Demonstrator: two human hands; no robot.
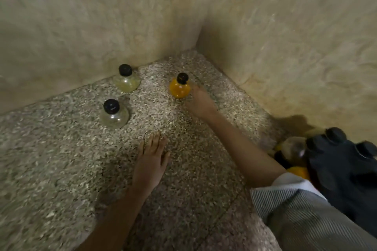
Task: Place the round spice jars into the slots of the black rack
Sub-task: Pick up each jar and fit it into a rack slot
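The step in hand is the pick-up of the orange jar [179,88]. The right hand [201,102] reaches across the speckled stone desk [61,159], and its fingertips meet the jar's right side. The picture is blurred there, so I cannot tell whether the fingers have curled round the jar or only touch it. The left hand [151,161] lies flat on the desk with its fingers straight and close together, holding nothing, well short of the jars.

The orange jar stands upright near the corner of the walls. It has a round, bulbous clear body filled with orange-yellow spice, a short neck and a black screw cap. Two more jars of the same shape stand to its left, well apart from it: a pale yellow jar [126,82] close to the back wall and a nearly clear jar [114,116] nearer the person.

The black rack [342,169] sits at the right edge, partly behind the striped sleeve [295,210], and appears to hold some jars, though they are blurred.

The next move likely calls for a firm grip on the round body or neck, a lift, and a carry rightward to a free slot.
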